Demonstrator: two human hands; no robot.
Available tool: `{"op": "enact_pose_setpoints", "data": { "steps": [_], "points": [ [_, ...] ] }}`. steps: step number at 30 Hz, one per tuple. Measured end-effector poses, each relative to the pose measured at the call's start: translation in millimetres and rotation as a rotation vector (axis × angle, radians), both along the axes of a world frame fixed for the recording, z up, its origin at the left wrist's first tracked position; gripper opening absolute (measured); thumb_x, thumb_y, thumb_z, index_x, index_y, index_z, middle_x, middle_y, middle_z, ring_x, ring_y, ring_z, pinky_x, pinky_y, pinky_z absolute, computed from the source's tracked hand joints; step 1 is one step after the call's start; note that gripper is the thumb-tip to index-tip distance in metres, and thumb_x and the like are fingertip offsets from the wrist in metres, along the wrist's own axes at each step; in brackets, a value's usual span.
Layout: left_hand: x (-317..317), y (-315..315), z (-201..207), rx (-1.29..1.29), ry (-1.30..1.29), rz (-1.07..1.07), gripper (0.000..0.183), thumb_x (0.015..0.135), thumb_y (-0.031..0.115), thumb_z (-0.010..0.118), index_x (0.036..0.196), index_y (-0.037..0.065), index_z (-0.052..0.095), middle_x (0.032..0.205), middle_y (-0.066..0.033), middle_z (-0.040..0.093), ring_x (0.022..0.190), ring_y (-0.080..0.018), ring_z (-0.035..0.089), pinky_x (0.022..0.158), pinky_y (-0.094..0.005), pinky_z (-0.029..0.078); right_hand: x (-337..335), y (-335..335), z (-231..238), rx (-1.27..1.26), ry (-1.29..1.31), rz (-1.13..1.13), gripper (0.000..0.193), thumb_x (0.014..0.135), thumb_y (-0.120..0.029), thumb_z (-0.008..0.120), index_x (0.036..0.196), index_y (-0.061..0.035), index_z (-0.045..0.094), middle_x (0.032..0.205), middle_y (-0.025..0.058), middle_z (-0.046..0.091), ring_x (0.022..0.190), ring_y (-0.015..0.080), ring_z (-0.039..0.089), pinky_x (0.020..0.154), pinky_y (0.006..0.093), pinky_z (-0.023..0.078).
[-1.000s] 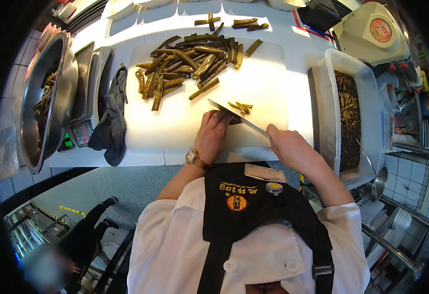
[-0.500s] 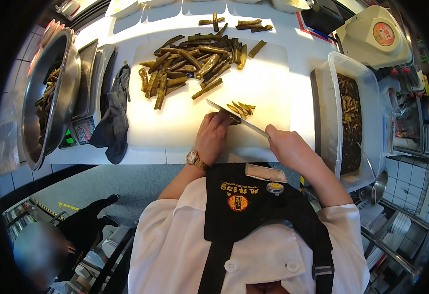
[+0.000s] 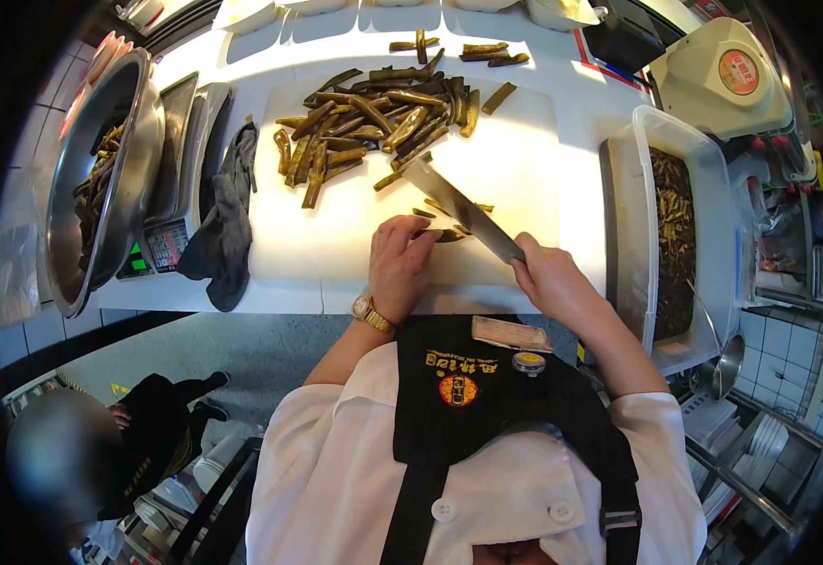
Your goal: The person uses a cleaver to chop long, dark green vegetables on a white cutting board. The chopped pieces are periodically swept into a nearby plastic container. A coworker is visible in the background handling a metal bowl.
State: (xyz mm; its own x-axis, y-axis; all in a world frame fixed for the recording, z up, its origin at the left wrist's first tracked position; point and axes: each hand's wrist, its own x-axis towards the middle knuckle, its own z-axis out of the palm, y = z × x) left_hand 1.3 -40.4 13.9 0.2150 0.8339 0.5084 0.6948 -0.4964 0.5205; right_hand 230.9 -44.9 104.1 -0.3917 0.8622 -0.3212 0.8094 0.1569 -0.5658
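A kitchen knife point(image 3: 472, 215) is in my right hand point(image 3: 557, 281), fingers wrapped round its handle. Its broad blade slants up and to the left, over several thin cut strips point(image 3: 484, 208) partly hidden beneath it. My left hand point(image 3: 402, 268), with a gold watch at the wrist, curls its fingers onto a dark olive vegetable piece point(image 3: 449, 235) at the near part of the white cutting board point(image 3: 519, 151). Farther off on the board lies a heap of glossy, olive-brown vegetable stalks point(image 3: 364, 122), which look pickled.
Left of the board are a dark cloth point(image 3: 225, 226), a digital scale point(image 3: 168, 247) and a tilted metal bowl point(image 3: 129, 207) with more stalks. At the right stands a clear plastic tub point(image 3: 632, 217) of chopped dark pieces. Another person point(image 3: 162, 433) is at the lower left.
The blade has swung away from my left fingertips and turned to show its flat side, lying over the cut strips. My left hand stays on the piece.
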Motion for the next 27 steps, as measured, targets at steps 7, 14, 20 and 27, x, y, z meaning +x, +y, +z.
{"op": "enact_pose_setpoints", "data": {
  "steps": [7, 14, 20, 27],
  "points": [
    [-3.9, -10.4, -17.0, -0.052, 0.025, -0.004, 0.031, 0.073, 0.001, 0.062, 0.103, 0.006, 0.069, 0.104, -0.0048, 0.061, 0.101, -0.0259, 0.057, 0.087, -0.0364, 0.048, -0.3, 0.7, 3.5, 0.039, -0.186, 0.175, 0.008, 0.089, -0.005, 0.049, 0.094, 0.0000, 0.046, 0.069, 0.0230, 0.060, 0.066, 0.0426, 0.062, 0.059, 0.0488, 0.049],
    [-3.3, -9.4, -15.4, -0.036, 0.019, -0.001, 0.029, 0.075, 0.002, 0.060, 0.102, 0.006, 0.068, 0.103, -0.0048, 0.061, 0.099, -0.0248, 0.058, 0.086, -0.0349, 0.048, -19.8, 9.0, -5.3, 0.031, -0.180, 0.178, 0.008, 0.085, 0.001, 0.048, 0.092, 0.0022, 0.044, 0.073, 0.0244, 0.062, 0.070, 0.0440, 0.062, 0.064, 0.0508, 0.050],
    [-5.4, -8.8, -15.4, -0.057, -0.024, -0.010, 0.031, 0.074, -0.002, 0.062, 0.102, 0.008, 0.069, 0.100, -0.0059, 0.062, 0.094, -0.0261, 0.058, 0.083, -0.0350, 0.049, -14.0, 9.2, -4.0, 0.000, -0.076, 0.096, 0.009, 0.090, -0.006, 0.048, 0.093, 0.0013, 0.043, 0.069, 0.0248, 0.060, 0.068, 0.0447, 0.061, 0.062, 0.0512, 0.049],
    [-4.3, -8.4, -13.7, -0.043, -0.027, 0.007, 0.031, 0.073, -0.005, 0.063, 0.101, 0.007, 0.069, 0.100, -0.0068, 0.062, 0.092, -0.0268, 0.059, 0.082, -0.0350, 0.050, -18.6, 3.4, 4.1, -0.016, -0.178, 0.184, 0.010, 0.092, -0.008, 0.048, 0.093, 0.0016, 0.043, 0.068, 0.0253, 0.058, 0.066, 0.0452, 0.059, 0.061, 0.0515, 0.047]
  ]
}}
